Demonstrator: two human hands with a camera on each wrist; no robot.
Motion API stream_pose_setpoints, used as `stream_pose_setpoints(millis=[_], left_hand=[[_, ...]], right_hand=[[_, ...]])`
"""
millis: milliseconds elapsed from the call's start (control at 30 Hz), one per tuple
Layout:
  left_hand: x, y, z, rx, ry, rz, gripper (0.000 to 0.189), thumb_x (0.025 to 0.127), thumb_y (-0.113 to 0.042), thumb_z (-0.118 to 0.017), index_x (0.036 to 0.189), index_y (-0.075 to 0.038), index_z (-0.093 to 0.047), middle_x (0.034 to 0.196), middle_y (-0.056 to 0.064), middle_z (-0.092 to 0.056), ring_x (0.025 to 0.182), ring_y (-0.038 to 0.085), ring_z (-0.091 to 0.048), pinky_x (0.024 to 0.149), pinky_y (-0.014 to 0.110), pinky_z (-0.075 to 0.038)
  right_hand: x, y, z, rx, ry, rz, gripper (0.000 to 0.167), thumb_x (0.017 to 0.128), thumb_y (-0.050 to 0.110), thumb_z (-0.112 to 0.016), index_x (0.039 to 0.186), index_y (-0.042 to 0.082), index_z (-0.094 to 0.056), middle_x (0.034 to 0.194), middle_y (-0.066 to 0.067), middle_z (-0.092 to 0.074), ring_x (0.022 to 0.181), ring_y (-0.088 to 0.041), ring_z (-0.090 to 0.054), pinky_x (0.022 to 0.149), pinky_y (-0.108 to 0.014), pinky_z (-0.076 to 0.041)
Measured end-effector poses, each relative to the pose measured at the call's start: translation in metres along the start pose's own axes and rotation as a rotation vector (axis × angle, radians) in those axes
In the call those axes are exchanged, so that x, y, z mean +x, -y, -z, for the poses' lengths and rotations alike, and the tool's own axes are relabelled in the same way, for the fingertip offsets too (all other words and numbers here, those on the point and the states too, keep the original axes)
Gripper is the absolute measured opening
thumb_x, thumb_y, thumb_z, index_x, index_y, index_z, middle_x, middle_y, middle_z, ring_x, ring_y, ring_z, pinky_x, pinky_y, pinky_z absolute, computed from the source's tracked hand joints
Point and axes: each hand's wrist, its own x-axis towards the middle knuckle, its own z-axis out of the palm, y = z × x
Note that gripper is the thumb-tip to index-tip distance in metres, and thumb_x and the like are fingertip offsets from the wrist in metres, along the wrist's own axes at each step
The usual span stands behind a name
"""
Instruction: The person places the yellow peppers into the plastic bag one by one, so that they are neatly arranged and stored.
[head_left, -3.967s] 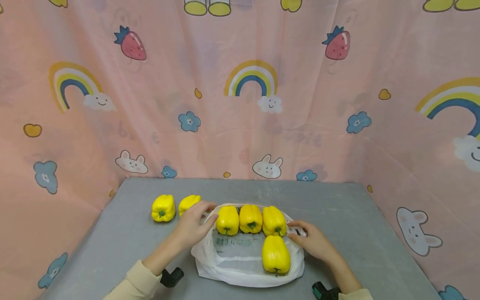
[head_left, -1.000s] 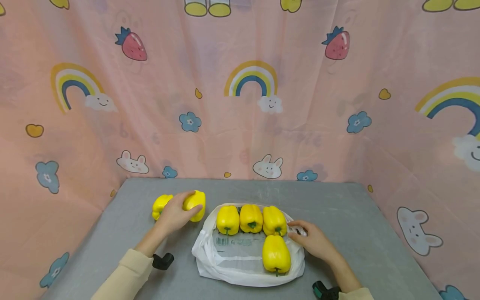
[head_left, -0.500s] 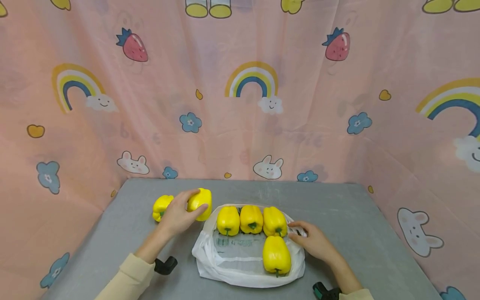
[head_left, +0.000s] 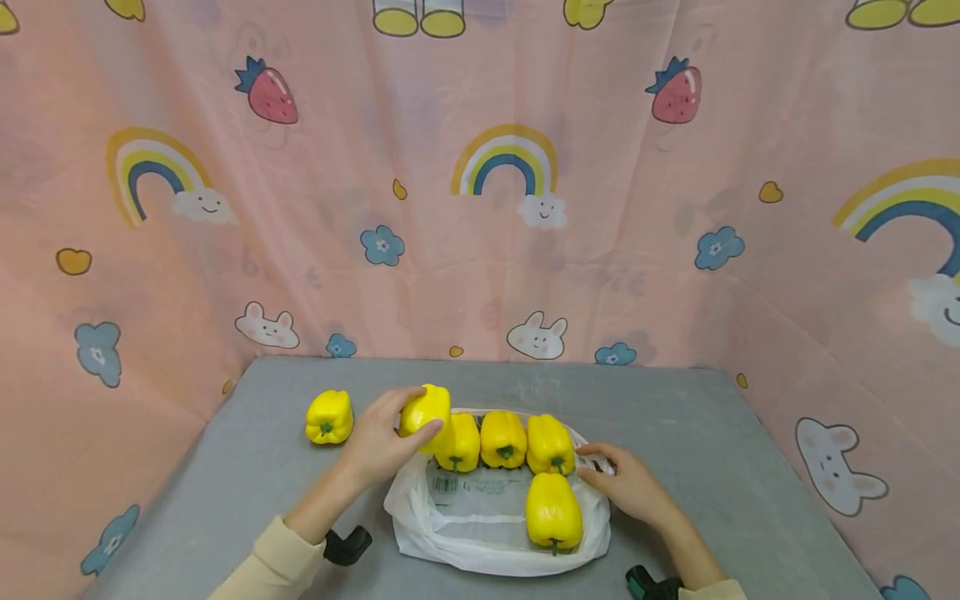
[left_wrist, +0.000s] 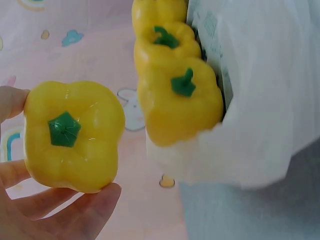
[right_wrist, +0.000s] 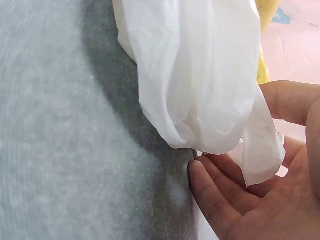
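Left hand [head_left: 379, 439]: you grip a yellow bell pepper [head_left: 426, 418] near the bag's left rim | right hand [head_left: 624, 482]: you hold the white plastic bag [head_left: 420, 533] by its right edge | inside: four bell peppers [head_left: 503, 439] | table [head_left: 675, 425], left: another pepper [head_left: 329, 417]

And here's the left forearm [head_left: 322, 502], angling up and inward out of a cream sleeve [head_left: 273, 562], the left hand [head_left: 378, 440] at full grip: thumb [head_left: 426, 436] on the near side, fingers [head_left: 399, 400] arched on the far side. Over on the right, the right forearm [head_left: 687, 546] slants in, the right hand [head_left: 628, 485] turned inward, thumb and fingers bent towards each other, gripping too.
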Motion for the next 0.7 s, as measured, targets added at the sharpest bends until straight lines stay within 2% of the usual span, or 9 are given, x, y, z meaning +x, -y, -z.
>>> stream_pose_setpoints(millis=[367, 700], left_hand=[[-0.011, -0.013, -0.017, -0.031, 0.019, -0.028, 0.053, 0.091, -0.039, -0.075, 0.133, -0.009, -0.063, 0.130, 0.010, -0.063, 0.105, 0.024, -0.064, 0.078, 0.034, -0.059], [-0.016, -0.023, -0.024, -0.074, 0.053, -0.005, 0.054, 0.091, -0.040, -0.075, 0.135, -0.012, -0.062, 0.132, 0.007, -0.062, 0.106, 0.021, -0.063, 0.073, 0.026, -0.057]], right_hand=[[0.000, -0.001, -0.001, 0.005, -0.005, 0.004, 0.041, 0.097, 0.033, -0.070, 0.128, 0.007, -0.067, 0.133, -0.015, -0.064, 0.131, -0.043, -0.051, 0.106, -0.067, -0.039], [0.001, 0.000, -0.001, -0.002, -0.003, -0.011, 0.042, 0.096, 0.035, -0.070, 0.128, 0.008, -0.067, 0.132, -0.013, -0.064, 0.131, -0.043, -0.051, 0.106, -0.067, -0.039]])
